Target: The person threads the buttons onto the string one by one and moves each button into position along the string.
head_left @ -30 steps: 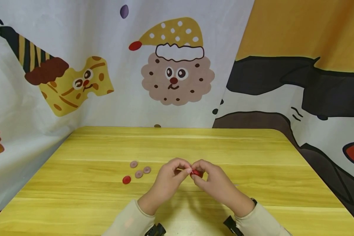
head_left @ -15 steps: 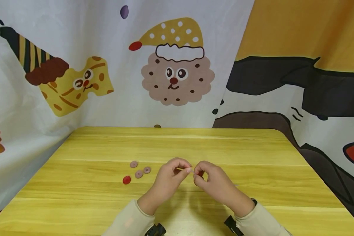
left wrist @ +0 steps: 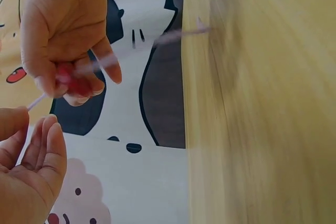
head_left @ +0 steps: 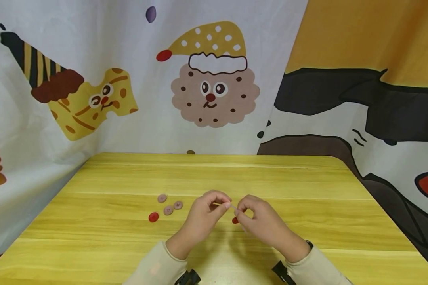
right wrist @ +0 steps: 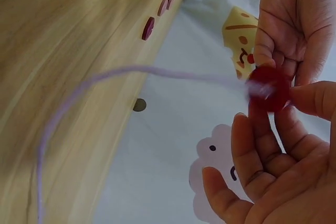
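Observation:
A pale lavender string [right wrist: 121,70] runs through a red button [right wrist: 269,90], which is blurred in both wrist views. My left hand [head_left: 205,213] pinches one end of the string between thumb and forefinger. My right hand [head_left: 262,217] pinches the string a short way along, with a short taut stretch between the hands. In the head view the red button hangs just below my right fingertips, partly hidden. The string's long free part trails from the button down towards the table in the wrist views.
Several loose buttons lie on the wooden table [head_left: 128,245] left of my hands: a red button [head_left: 153,217] and brownish-pink ones, including a brownish-pink button [head_left: 162,198]. A cartoon-printed curtain [head_left: 146,130] hangs behind the table.
My right fingers have drawn slightly right and away from the left, showing more string between them. The red button has gone from between the right fingertips to just below them. The left hand stays put.

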Motion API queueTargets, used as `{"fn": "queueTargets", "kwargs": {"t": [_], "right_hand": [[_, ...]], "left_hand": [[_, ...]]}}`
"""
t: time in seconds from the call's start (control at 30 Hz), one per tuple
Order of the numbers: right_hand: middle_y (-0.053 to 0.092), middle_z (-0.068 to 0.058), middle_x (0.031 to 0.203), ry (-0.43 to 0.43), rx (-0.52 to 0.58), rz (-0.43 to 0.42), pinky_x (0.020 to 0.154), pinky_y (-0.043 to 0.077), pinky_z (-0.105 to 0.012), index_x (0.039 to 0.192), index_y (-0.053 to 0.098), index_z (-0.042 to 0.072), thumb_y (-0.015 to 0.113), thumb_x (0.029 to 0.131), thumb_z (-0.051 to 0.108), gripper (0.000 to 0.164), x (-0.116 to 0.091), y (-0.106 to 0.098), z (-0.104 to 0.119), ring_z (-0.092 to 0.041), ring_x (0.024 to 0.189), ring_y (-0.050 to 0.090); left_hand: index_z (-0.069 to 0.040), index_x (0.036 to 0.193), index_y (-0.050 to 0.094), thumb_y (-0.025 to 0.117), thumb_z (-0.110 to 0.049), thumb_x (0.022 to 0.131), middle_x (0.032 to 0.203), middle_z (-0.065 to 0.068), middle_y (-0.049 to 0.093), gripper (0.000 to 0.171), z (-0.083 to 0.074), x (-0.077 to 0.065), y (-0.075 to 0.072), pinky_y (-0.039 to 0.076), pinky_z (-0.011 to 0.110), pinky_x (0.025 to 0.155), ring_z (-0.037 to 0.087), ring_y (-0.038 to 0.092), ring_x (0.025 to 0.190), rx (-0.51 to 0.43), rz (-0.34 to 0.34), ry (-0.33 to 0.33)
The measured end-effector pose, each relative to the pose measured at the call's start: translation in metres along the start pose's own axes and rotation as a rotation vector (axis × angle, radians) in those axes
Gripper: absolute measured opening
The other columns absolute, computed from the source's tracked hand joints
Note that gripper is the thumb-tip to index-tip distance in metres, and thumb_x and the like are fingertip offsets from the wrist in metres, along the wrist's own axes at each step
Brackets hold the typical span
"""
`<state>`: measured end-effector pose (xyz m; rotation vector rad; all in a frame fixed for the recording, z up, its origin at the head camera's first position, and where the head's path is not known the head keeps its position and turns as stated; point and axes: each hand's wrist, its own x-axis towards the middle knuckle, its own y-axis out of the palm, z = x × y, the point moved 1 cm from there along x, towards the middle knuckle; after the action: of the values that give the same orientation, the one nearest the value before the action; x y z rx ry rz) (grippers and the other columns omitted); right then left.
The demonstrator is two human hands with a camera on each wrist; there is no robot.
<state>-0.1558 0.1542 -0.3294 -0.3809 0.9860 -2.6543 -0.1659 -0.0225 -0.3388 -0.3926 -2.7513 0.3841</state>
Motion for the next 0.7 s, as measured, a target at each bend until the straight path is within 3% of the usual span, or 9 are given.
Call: {"fn": "queueTargets", "kwargs": {"t": [0.07, 0.13, 0.3, 0.53, 0.7], "right_hand": [[0.059, -0.001, 0.093, 0.023, 0.034, 0.004, 0.053, 0.043, -0.024, 0.084, 0.06, 0.014, 0.06, 0.095, 0.013, 0.01, -0.0005, -0.0003, -0.0002, -0.006, 0.046, 0.037], [0.06, 0.0, 0.093, 0.023, 0.044, -0.006, 0.056, 0.046, -0.026, 0.088, 0.061, 0.013, 0.061, 0.094, 0.012, 0.007, -0.0005, 0.0, -0.0004, -0.004, 0.05, 0.042], [0.062, 0.007, 0.087, -0.004, 0.021, -0.052, 0.078, 0.048, -0.035, 0.09, 0.062, 0.012, 0.062, 0.094, 0.013, 0.004, 0.0, 0.001, -0.0005, -0.01, 0.085, 0.058], [0.063, 0.009, 0.082, -0.015, 0.015, -0.071, 0.074, 0.049, -0.032, 0.091, 0.064, 0.01, 0.065, 0.093, 0.014, 0.005, 0.0004, -0.0007, 0.0019, -0.01, 0.08, 0.059], [0.064, 0.01, 0.082, -0.018, 0.027, -0.079, 0.081, 0.048, -0.039, 0.093, 0.066, 0.012, 0.064, 0.092, 0.011, 0.002, 0.0006, -0.0005, 0.0026, -0.008, 0.082, 0.059]], "left_hand": [[-0.007, 0.095, 0.064, 0.06, -0.012, 0.096, 0.099, 0.003, 0.063, 0.007, 0.0004, 0.0001, 0.0007, 0.049, 0.026, 0.077, 0.015, 0.057, 0.089, 0.004, 0.002, 0.001], [-0.007, 0.095, 0.064, 0.06, -0.012, 0.096, 0.098, 0.003, 0.063, 0.007, 0.0012, -0.0001, 0.0015, 0.049, 0.026, 0.077, 0.015, 0.057, 0.09, 0.007, 0.007, -0.004], [-0.007, 0.095, 0.065, 0.06, -0.012, 0.096, 0.099, 0.002, 0.063, 0.006, 0.0033, -0.0006, 0.0036, 0.05, 0.027, 0.079, 0.016, 0.058, 0.092, 0.007, 0.017, -0.012], [-0.007, 0.095, 0.065, 0.061, -0.011, 0.095, 0.099, 0.002, 0.064, 0.005, 0.0039, -0.001, 0.005, 0.051, 0.026, 0.078, 0.015, 0.059, 0.091, 0.003, 0.008, -0.009], [-0.008, 0.096, 0.066, 0.062, -0.012, 0.095, 0.098, 0.002, 0.064, 0.006, 0.0045, -0.0012, 0.0055, 0.051, 0.026, 0.078, 0.015, 0.059, 0.09, 0.002, 0.003, -0.006]]}}
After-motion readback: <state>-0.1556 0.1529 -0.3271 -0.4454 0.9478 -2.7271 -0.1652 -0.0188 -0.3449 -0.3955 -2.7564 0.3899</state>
